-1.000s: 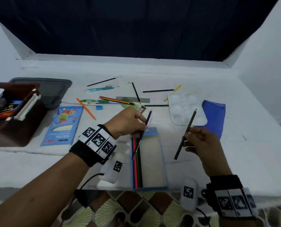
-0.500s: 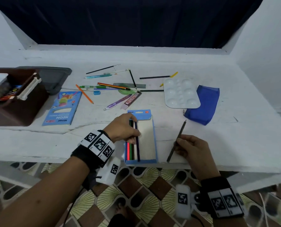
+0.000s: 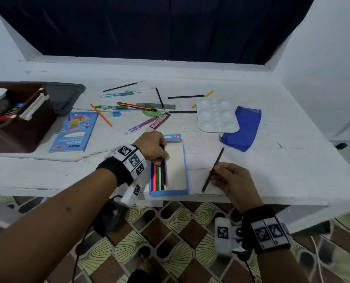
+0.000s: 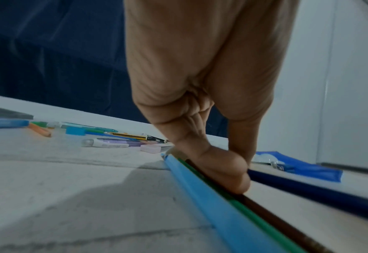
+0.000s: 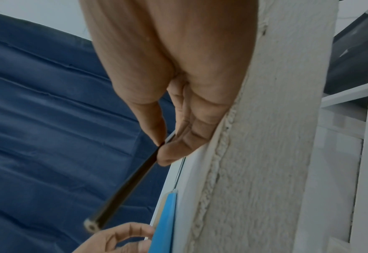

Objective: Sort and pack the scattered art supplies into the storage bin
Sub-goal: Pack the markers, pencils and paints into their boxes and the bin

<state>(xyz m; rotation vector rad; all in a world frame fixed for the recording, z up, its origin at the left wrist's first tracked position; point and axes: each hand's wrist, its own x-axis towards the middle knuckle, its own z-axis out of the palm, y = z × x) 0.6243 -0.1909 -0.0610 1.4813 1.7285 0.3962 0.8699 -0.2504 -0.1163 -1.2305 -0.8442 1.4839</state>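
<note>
While the open pencil box [image 3: 178,166] lay flat at the near edge of the white table [image 3: 272,180], the left hand [image 3: 152,148] rested over its upper left part, fingertips pinching a dark blue pencil [image 3: 164,172] down among the red, green and brown pencils already lined along the box's left side. In the left wrist view the thumb [image 4: 224,169] pressed on the brown pencil while the blue one ran off to the right under the fingers. The right hand [image 3: 231,180], just right of the box, gripped a dark pencil [image 3: 213,169] between thumb and curled fingers, its tip pointing away and up, its blunt end toward the table edge.

Farther back lay loose pencils, pens, brushes, a small blue eraser [image 3: 116,114] and a green protractor [image 3: 152,113]. A white palette [image 3: 217,115] sat to the right, overlapping a blue pouch [image 3: 245,129]. A closed blue pencil pack [image 3: 74,132] lay to the left, beside the brown bin [image 3: 19,127], which held a few supplies, with a grey lid [image 3: 65,97] behind it.
</note>
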